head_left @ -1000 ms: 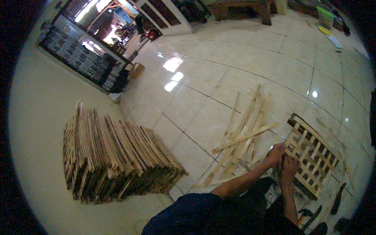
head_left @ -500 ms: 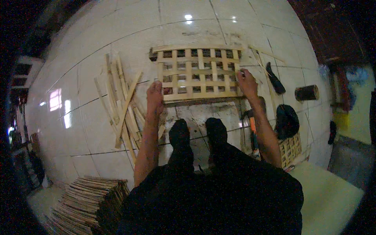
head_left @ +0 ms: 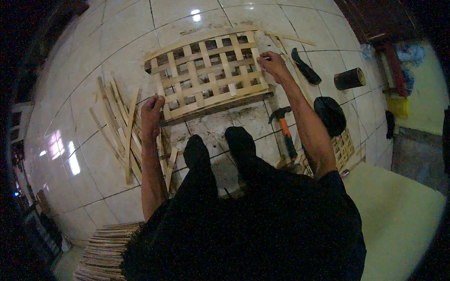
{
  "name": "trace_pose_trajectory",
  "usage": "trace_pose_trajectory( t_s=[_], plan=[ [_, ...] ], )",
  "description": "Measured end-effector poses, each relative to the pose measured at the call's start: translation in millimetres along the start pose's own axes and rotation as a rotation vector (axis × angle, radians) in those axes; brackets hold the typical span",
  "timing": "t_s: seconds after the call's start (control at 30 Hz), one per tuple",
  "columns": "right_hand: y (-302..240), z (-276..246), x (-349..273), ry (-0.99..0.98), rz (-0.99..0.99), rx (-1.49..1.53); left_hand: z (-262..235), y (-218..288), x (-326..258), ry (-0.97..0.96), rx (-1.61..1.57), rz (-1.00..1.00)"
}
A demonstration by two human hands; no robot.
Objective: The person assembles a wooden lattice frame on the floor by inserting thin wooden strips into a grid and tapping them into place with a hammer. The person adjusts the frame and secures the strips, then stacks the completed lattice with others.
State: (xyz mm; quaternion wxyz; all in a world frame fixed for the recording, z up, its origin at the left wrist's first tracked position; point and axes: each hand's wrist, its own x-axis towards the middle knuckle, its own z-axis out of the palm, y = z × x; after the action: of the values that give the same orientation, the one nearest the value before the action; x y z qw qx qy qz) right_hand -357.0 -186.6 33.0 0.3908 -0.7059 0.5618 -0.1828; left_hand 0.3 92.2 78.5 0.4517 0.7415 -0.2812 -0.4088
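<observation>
Right now you are holding the lattice (head_left: 208,75) on the floor (head_left: 117,51) at twelve o'clock: left hand (head_left: 152,110) clamping its near corner, right hand (head_left: 273,65) pinching the far edge. Loose slats (head_left: 123,126) at nine o'clock are risking a snag, or splinters.

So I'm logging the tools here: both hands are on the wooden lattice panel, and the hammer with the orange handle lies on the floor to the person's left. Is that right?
Not quite. In the head view both hands, left hand and right hand, are on the wooden lattice panel, but the hammer with the orange handle lies on the floor to the person's right, beside the right forearm. To the left lie loose wooden slats.
</observation>
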Motion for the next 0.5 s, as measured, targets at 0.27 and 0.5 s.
trace_pose_trajectory(
  t_s=[0.27,0.5],
  plan=[
    [-5.0,4.7,-14.6,0.013,0.055,-0.060,3.6,-12.9,-1.8,0.000,0.047,0.011],
    [-2.7,4.6,-15.9,0.008,0.103,-0.009,7.8,-21.0,6.6,0.007,-0.012,-0.050]
  ],
)
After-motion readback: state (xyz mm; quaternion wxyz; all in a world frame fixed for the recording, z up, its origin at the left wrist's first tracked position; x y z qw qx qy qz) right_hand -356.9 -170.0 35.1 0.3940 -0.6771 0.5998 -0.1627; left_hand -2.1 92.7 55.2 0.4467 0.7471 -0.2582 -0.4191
